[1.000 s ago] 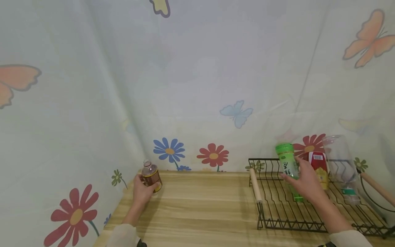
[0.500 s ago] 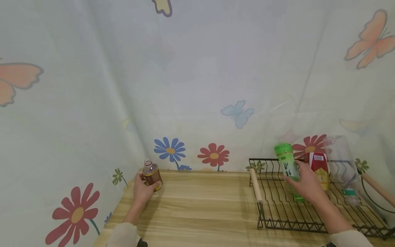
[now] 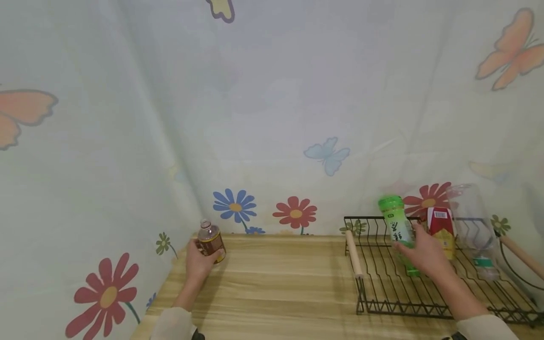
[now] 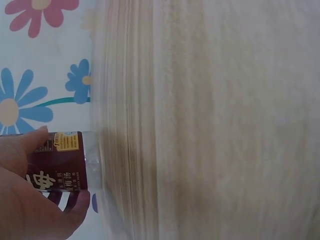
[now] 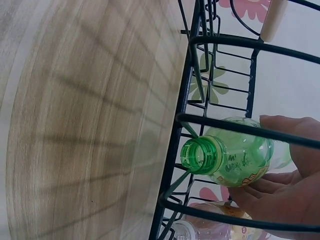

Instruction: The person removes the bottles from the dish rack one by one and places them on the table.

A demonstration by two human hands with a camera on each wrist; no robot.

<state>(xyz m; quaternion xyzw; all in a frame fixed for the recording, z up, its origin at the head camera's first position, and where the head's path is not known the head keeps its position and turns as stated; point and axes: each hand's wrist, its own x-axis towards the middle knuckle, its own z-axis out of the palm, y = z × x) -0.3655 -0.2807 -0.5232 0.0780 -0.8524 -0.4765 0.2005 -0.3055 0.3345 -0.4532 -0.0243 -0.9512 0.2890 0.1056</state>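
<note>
In the head view my left hand (image 3: pixel 199 262) grips a small clear bottle with a dark red label (image 3: pixel 211 244) at the far left of the wooden table. It leans slightly, neck up, and no cap shows on it. The left wrist view has the bottle's clear base (image 4: pixel 92 161) at the table surface. Over the black wire rack (image 3: pixel 403 311), my right hand (image 3: pixel 427 252) holds a green plastic bottle (image 3: pixel 397 222) with its base up. Its uncapped green mouth (image 5: pixel 201 156) points down between the wires in the right wrist view.
Two more upside-down bottles stand in the rack right of my right hand: one with a red and yellow label (image 3: pixel 440 229), one clear with a green label (image 3: pixel 469 222). The rack has wooden handles (image 3: pixel 354 255). A flower-printed curtain (image 3: pixel 272 118) borders the table (image 3: pixel 272 283) behind and at left.
</note>
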